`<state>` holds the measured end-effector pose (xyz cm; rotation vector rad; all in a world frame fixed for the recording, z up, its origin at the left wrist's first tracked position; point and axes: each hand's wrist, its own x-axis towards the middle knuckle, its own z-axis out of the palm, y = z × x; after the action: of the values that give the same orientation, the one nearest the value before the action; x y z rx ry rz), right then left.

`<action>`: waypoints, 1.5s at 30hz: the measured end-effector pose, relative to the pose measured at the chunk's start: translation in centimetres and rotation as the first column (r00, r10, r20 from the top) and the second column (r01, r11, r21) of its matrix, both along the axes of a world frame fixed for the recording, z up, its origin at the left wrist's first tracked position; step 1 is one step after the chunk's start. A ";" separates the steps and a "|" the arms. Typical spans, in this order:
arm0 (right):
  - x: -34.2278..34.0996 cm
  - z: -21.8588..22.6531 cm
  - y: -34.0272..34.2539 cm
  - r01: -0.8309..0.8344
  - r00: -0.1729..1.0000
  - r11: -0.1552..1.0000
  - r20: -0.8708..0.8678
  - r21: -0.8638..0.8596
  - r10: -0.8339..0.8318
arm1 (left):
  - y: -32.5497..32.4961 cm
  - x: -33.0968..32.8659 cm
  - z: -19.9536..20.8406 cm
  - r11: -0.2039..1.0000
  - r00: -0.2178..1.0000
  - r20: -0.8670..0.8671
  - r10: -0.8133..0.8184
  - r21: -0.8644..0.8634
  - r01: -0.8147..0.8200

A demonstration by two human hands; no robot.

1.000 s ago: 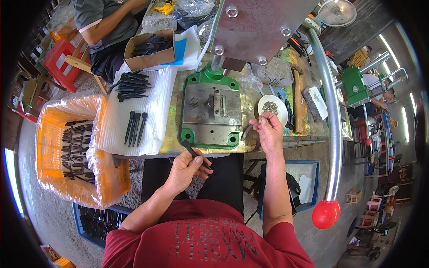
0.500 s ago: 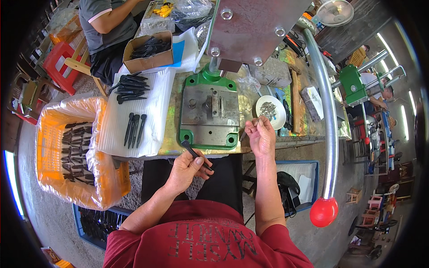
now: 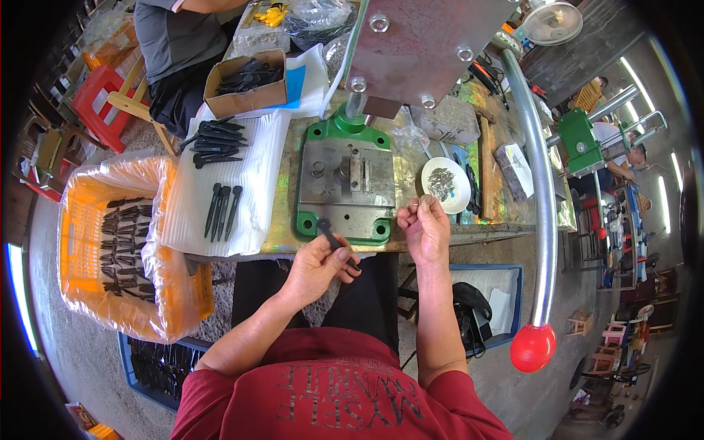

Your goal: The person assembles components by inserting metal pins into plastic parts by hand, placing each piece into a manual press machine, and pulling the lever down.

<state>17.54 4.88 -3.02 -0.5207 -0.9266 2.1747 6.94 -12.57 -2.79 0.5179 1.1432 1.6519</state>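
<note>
My left hand (image 3: 315, 265) is closed round a slim black handle-like part (image 3: 327, 229), whose rounded end points up beside the press's front corner. To its right, my right hand (image 3: 427, 233) is raised with thumb and fingertips pinched. A tiny light sliver shows at those fingertips, probably a small metal pin, too small to be sure. Just beyond them stands a white bowl (image 3: 433, 170) of small metal pins (image 3: 441, 183). Between and beyond my hands sits the hand press's green base (image 3: 308, 224), with a steel plate and a small fixture (image 3: 359, 174) on top.
A long steel lever (image 3: 541, 220) with a red knob (image 3: 533, 347) curves down at right. On white foam (image 3: 257, 161) lie several black parts (image 3: 222, 213). A carton (image 3: 246, 94) and a lined orange crate (image 3: 73, 249) hold more. Another person (image 3: 180, 44) sits far left.
My left hand has moved a little right and turned the black part's rounded end higher. My right hand has dropped slightly away from the bowl, still pinched.
</note>
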 end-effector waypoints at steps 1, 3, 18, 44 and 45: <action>-0.1 0.3 -0.6 -0.021 1.000 0.999 -0.011 0.046 0.021 | 0.3 0.0 0.4 1.000 0.998 -0.055 -0.016 -0.002 0.016; -0.2 1.0 -1.9 -0.042 0.999 0.995 0.003 0.089 0.042 | 1.3 0.0 0.8 0.999 0.995 -0.099 -0.034 0.012 0.035; -0.2 2.1 -3.9 -0.018 1.000 0.996 -0.007 0.093 0.018 | 5.3 0.2 3.5 0.988 0.716 -0.682 0.151 0.100 -0.113; -0.4 2.6 -4.8 -0.031 0.989 0.969 0.145 0.243 -0.004 | 5.5 -0.6 4.0 1.000 0.762 -0.647 0.027 0.009 -0.028; -0.3 2.5 -4.7 -0.049 0.981 0.945 0.193 0.323 -0.015 | 5.4 -0.7 4.2 1.000 0.762 -0.647 0.027 0.008 -0.028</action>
<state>17.21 0.18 -0.56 -0.5678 -1.3716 1.9528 6.27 -7.17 1.40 1.1399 1.6544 1.5271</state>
